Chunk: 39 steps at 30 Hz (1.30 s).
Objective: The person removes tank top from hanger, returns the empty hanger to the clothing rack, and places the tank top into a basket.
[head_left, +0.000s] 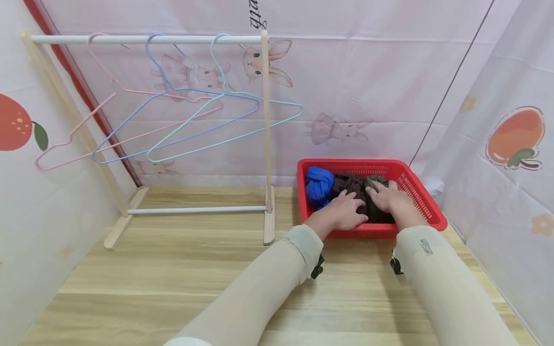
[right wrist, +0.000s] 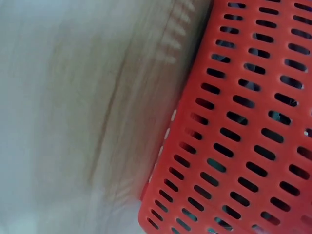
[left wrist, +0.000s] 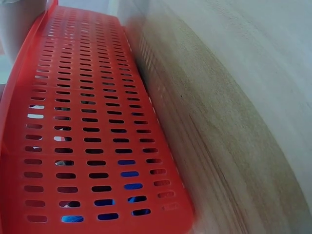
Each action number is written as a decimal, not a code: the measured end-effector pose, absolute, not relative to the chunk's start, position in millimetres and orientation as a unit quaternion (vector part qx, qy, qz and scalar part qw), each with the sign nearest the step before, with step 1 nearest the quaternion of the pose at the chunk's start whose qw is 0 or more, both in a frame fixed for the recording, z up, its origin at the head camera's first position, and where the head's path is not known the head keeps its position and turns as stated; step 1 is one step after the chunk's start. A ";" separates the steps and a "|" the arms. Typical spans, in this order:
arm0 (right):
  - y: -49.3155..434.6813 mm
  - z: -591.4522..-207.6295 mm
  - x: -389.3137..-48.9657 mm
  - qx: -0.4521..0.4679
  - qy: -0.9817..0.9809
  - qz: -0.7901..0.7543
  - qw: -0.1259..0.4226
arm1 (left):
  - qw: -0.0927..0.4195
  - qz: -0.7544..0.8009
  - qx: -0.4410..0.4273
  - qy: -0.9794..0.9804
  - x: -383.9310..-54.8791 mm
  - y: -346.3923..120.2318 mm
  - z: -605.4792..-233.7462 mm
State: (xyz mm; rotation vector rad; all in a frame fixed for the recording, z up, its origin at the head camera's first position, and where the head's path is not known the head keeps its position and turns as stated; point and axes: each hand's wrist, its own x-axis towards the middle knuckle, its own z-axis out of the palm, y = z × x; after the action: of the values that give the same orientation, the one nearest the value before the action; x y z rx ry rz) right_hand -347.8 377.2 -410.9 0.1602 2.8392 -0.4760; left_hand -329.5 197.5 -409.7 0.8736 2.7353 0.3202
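Note:
A red plastic basket (head_left: pixel 433 211) with slotted walls stands on the wooden table and holds bundled cloths. At its left end lies a blue cloth (head_left: pixel 319 185), with a brown cloth (head_left: pixel 348 181) in the middle and a dark green cloth (head_left: pixel 381 214) to the right. Over the front rim reaches my left hand (head_left: pixel 344 212), its spread fingers touching the brown cloth. My right hand (head_left: pixel 389 197) rests on the green cloth with fingers apart. Both wrist views show mainly the basket's slotted side (left wrist: pixel 87 122), with cloth behind the slots; neither shows my fingers clearly.
Left of the basket stands a wooden rack (head_left: pixel 267 144) with a white top bar. Pink (head_left: pixel 78 129), blue (head_left: pixel 125 120) and mint green (head_left: pixel 186 122) hangers hang from it. A printed curtain (head_left: pixel 368 72) closes off the back and sides.

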 end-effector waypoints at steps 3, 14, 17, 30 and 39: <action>376.1 -408.2 -351.3 0.044 0.975 -0.159 0.146 | 0.127 0.112 0.296 0.940 -329.6 196.1 -409.5; 374.4 -403.9 -356.3 0.055 0.972 -0.149 0.171 | 0.130 0.124 0.283 0.942 -324.8 196.3 -405.7; 373.7 -406.2 -357.2 0.064 0.969 -0.161 0.174 | 0.126 0.125 0.280 0.943 -324.9 195.5 -405.5; 376.3 -411.1 -355.2 0.093 0.960 -0.189 0.185 | 0.116 0.118 0.295 0.941 -325.0 193.9 -405.2; 375.2 -414.4 -352.4 0.090 0.962 -0.198 0.164 | -0.010 0.075 0.365 0.928 -322.0 188.2 -404.2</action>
State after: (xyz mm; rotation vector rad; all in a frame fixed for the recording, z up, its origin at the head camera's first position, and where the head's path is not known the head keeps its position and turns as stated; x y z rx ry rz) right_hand -352.4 375.2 -414.4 0.2562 2.7425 -0.5633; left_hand -322.0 188.2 -404.2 1.1533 2.9351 0.2373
